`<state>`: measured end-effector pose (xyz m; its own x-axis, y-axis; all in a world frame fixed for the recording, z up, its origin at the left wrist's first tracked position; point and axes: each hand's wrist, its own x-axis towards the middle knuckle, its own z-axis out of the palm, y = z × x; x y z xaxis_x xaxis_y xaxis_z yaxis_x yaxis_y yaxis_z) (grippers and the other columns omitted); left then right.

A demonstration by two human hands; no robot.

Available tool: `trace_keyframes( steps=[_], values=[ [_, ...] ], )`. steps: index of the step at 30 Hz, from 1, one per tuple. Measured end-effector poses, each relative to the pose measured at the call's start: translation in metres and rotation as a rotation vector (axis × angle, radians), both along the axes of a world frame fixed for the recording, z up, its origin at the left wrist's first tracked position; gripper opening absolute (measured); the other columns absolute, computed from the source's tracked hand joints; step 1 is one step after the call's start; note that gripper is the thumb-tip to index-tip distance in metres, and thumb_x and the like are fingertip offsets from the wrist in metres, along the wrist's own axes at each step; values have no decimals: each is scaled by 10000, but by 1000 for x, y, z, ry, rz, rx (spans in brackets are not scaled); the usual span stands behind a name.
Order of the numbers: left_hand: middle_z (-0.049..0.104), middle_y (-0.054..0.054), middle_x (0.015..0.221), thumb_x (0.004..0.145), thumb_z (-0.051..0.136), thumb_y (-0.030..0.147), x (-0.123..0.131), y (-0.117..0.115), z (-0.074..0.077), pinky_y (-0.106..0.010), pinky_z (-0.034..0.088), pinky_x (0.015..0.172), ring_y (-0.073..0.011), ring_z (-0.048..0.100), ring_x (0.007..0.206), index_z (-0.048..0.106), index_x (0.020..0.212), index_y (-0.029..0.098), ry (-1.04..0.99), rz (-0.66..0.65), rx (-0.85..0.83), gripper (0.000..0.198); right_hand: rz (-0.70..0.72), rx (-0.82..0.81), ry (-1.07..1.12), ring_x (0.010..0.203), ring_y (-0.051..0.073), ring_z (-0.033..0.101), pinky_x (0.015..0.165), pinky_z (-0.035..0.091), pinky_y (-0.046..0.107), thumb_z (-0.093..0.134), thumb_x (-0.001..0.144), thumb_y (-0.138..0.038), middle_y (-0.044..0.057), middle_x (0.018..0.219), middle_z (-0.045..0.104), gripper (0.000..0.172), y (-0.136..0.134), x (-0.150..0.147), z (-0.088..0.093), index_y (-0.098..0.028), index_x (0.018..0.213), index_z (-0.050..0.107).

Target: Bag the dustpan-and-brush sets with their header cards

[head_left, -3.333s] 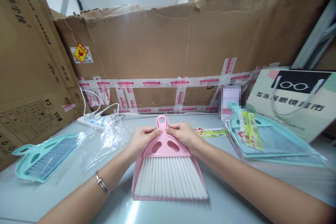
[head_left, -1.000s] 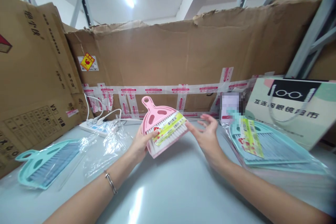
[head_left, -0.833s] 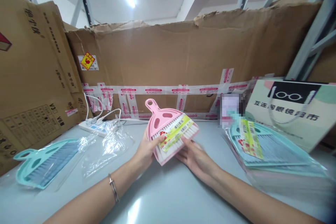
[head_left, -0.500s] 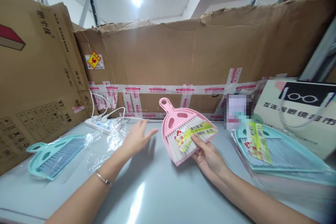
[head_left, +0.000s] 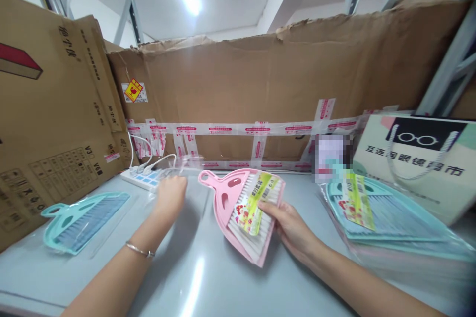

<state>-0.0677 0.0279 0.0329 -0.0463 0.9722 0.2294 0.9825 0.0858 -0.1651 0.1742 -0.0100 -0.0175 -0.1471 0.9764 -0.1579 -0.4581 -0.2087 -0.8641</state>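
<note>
My right hand (head_left: 293, 225) grips a pink dustpan (head_left: 222, 185) with a white-bristled brush (head_left: 270, 218) nested in it. The thumb presses a yellow-green label card (head_left: 256, 203) against the bristles, and the dustpan's handle points to the upper left. To the left, my left hand (head_left: 171, 193) is closed on a clear plastic bag (head_left: 186, 161), its film showing behind the knuckles. At far left lies a turquoise dustpan-and-brush set (head_left: 84, 220) in clear wrapping. More turquoise sets (head_left: 394, 213), one with a similar card, lie bagged in a pile beyond my right hand.
A white power strip (head_left: 141, 178) with plugged-in cables sits behind my left hand. Cardboard boxes (head_left: 230, 79) wall the back and left of the grey table (head_left: 223, 287). A paper bag (head_left: 420, 158) with rope handles stands at right, beside a blurred-out object (head_left: 330, 156).
My left hand has closed and shifted left, with the plastic bag lifted from the table. The pink dustpan has turned counterclockwise and moved slightly left and down in my right hand.
</note>
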Motion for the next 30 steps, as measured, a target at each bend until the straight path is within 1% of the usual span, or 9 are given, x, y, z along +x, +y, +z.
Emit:
trace_keyframes(
  steps=[2,4,8,12,16,21,25,27,30],
  values=[
    [634,-192,904,754,358,-25,10,-4,-1,-386,446,757,-295,599,916,652,845,98,29,-113,42,331,50,32,-43,771,230,673,747,528,335,746,579,-266,93,849,719,358,0,2,3,-110,887,650],
    [617,-163,927,736,376,-42,16,-5,-4,-363,450,747,-280,571,938,632,853,110,71,-212,100,320,41,40,-87,789,232,671,783,514,343,737,586,-257,92,853,719,345,2,4,3,-112,888,654],
    [596,-123,923,725,394,-46,20,-3,-13,-325,465,686,-247,549,879,596,849,123,101,-376,233,291,23,13,-124,802,233,670,789,511,349,714,610,-231,95,871,716,316,5,6,-1,-115,897,654],
    [573,-64,840,768,387,-16,29,-5,-21,-299,464,677,-195,536,782,553,825,159,8,-581,356,248,50,-52,-20,787,233,673,725,534,340,682,638,-197,107,876,714,283,3,1,-3,-107,903,641],
    [568,-52,809,828,372,56,39,-9,-29,-280,467,653,-169,540,737,508,883,158,-206,-705,510,178,23,-124,31,743,217,679,705,545,324,660,656,-154,108,821,719,247,-2,-8,-5,-86,892,630],
    [616,-51,850,860,397,124,48,-15,-36,-278,478,676,-166,576,779,495,1005,171,-256,-877,477,181,-49,-146,95,689,193,680,669,552,294,649,677,-137,96,769,721,211,-4,-14,-8,-80,878,623],
    [637,-56,851,871,414,169,52,-18,-36,-268,484,658,-158,590,749,519,1006,174,-325,-881,489,171,-180,-154,177,659,174,676,617,549,263,652,664,-110,70,750,722,184,-1,-11,-7,-102,846,620],
    [639,-68,864,872,399,152,55,-21,-36,-271,482,680,-161,593,775,531,1019,170,-337,-903,483,198,-169,-133,185,668,175,675,625,549,267,672,651,-129,64,759,722,209,-2,-12,-8,-109,853,624],
    [638,-80,870,876,378,143,62,-28,-37,-279,474,707,-171,586,810,543,1055,171,-343,-981,409,245,-95,-105,171,688,189,674,661,548,290,702,629,-186,65,747,720,239,-7,-16,-10,-110,844,634]
  ],
)
